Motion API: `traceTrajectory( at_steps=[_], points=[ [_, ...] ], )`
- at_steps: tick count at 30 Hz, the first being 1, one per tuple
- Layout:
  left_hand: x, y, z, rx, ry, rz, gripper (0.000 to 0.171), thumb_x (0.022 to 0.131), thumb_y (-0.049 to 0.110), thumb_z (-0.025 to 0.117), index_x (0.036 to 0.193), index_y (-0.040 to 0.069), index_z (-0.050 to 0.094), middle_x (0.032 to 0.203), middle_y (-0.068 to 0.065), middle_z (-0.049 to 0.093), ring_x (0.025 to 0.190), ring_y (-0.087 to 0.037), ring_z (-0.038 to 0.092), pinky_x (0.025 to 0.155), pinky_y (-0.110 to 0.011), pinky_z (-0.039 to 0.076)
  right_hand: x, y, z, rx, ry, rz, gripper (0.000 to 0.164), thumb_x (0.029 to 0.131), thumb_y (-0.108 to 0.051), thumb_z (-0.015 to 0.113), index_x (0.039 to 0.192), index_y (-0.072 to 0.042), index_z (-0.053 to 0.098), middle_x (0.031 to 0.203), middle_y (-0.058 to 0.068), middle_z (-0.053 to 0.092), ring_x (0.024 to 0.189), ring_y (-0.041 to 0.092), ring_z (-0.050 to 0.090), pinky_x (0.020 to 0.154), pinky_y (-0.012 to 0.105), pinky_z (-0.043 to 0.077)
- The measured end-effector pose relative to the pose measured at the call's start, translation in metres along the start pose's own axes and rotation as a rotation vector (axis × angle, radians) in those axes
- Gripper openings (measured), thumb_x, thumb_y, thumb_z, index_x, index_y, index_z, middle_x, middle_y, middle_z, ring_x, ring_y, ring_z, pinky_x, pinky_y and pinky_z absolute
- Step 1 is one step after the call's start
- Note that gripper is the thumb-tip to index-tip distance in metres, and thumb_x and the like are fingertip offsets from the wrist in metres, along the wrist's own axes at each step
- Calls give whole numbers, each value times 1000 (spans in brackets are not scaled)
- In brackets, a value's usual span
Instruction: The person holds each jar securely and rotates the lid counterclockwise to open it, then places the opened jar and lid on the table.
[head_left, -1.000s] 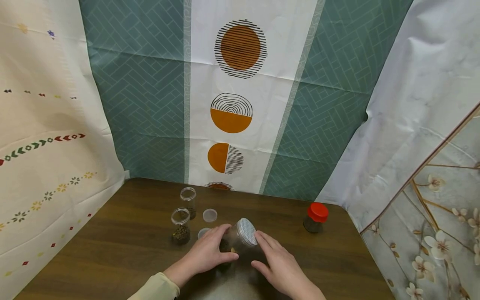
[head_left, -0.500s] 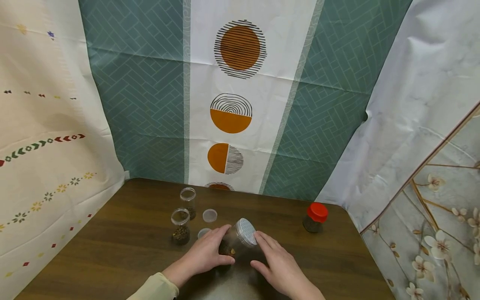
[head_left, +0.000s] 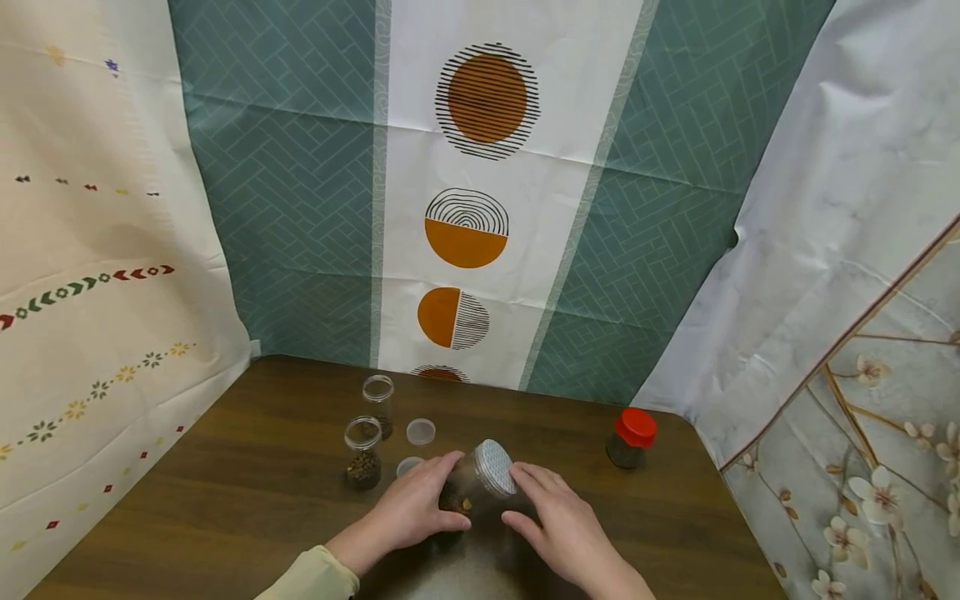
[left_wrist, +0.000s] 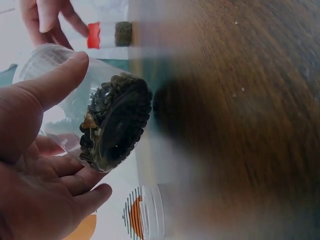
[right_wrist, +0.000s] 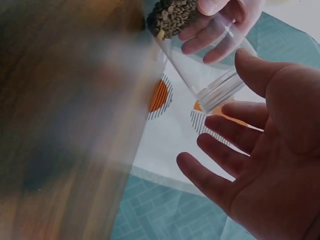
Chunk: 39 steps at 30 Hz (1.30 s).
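My left hand (head_left: 414,507) grips a clear plastic jar (head_left: 471,486) in the middle of the head view, thumb on the near side and fingers on the far side. The jar leans to the right, topped by a pale patterned lid (head_left: 496,465). Dark brown pellets (left_wrist: 116,122) with a yellowish bit gather at its bottom, seen close over the table in the left wrist view. Beside the lid is my right hand (head_left: 561,525), its fingers spread and its fingertips right at the lid's edge. In the right wrist view its thumb (right_wrist: 255,70) overlaps the lid's rim.
Left of the hands stand two open clear jars, a nearer one (head_left: 363,454) with brown pellets and a farther one (head_left: 378,404). Two clear lids, one farther back (head_left: 421,432) and one (head_left: 408,465) partly behind my left hand, lie nearby. A red-topped jar (head_left: 632,437) stands at right.
My left thumb has slid slightly down the jar, and more of the pellets show. The right hand keeps nearly the same place at the lid. The head view has shifted a little.
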<state>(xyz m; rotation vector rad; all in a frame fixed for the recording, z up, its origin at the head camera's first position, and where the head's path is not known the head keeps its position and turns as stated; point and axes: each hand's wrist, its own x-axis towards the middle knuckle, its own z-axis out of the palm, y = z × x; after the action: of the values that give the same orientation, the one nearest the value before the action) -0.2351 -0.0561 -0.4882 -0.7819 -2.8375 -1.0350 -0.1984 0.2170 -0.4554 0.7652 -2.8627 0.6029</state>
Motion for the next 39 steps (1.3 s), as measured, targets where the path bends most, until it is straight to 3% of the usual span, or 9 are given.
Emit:
traceTrajectory(
  at_steps=[11, 24, 39],
  points=[
    [-1, 4, 0, 47, -9, 30, 92, 84, 39, 99, 156, 4, 53, 143, -16, 66, 129, -38, 64, 100, -58, 56, 20, -10, -8, -39, 73, 12, 64, 103, -41, 80, 157, -13, 62, 153, 7, 63, 139, 33, 60, 95, 62, 60],
    [-1, 5, 1, 78, 0, 67, 91, 84, 38, 99, 155, 4, 53, 146, -17, 65, 132, -37, 63, 102, -58, 55, 37, -16, -11, -21, 37, 24, 63, 106, -50, 73, 158, -17, 61, 150, 9, 65, 129, 34, 68, 92, 65, 60],
    [-2, 5, 0, 72, -15, 58, 92, 86, 39, 98, 157, 3, 52, 148, -18, 64, 134, -38, 62, 104, -59, 55, 39, -19, -12, 35, -18, 38, 67, 105, -55, 71, 159, -18, 59, 149, 12, 64, 119, 36, 73, 91, 63, 60]
  ],
)
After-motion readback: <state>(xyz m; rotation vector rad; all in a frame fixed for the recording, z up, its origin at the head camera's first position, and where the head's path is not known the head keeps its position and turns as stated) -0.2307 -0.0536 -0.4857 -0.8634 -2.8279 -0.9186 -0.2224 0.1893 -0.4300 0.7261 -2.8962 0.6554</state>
